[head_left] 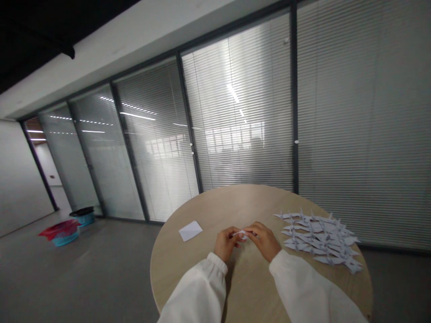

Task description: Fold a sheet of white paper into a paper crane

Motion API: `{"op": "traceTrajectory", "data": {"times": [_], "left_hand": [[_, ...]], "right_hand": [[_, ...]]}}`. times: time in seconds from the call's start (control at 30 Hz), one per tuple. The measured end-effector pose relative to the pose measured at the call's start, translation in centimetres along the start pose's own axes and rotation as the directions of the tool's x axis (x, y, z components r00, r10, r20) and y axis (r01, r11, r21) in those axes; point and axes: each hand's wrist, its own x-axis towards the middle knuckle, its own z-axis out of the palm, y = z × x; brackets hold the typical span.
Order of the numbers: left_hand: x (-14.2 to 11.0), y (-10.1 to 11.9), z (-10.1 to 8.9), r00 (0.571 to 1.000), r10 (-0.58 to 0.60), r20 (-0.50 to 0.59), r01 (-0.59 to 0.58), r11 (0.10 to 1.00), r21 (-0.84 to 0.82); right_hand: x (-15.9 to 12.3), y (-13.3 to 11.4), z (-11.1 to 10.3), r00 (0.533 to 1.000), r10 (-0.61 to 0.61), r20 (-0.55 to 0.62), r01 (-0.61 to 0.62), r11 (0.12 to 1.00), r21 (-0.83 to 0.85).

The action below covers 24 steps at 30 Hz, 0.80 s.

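Head view shows the left hand and right hand closed, both pinching a small folded white paper above the round wooden table, paper cranes beside.

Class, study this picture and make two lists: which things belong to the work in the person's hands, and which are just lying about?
Belong to the work: left hand, right hand, folded paper, paper square, paper cranes.

Just lying about: red and blue tub, blue bin.
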Motion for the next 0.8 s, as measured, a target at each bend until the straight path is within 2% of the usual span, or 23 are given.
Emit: {"op": "traceTrajectory", "data": {"times": [0.17, 0.3, 0.5, 0.8], "left_hand": [[0.01, -0.04, -0.01, 1.000, 0.011, -0.029, -0.009, 0.998, 0.064], [-0.02, 0.00, -0.04, 0.997, 0.052, -0.059, -0.039, 0.977, 0.209], [-0.51, 0.83, -0.15, 0.968, 0.250, -0.017, -0.218, 0.877, 0.429], [-0.74, 0.76, -0.32, 0.937, 0.349, -0.003, -0.279, 0.754, 0.594]], "right_hand": [[-0.04, 0.19, 0.21, 1.000, -0.016, 0.007, 0.016, 0.999, -0.043], [-0.09, 0.23, 0.23, 0.999, -0.041, -0.007, 0.041, 0.998, -0.053], [-0.23, 0.23, 0.22, 0.998, -0.054, -0.017, 0.053, 0.997, -0.056], [-0.16, -0.33, 0.09, 0.994, -0.099, -0.050, 0.098, 0.995, -0.030]]}}
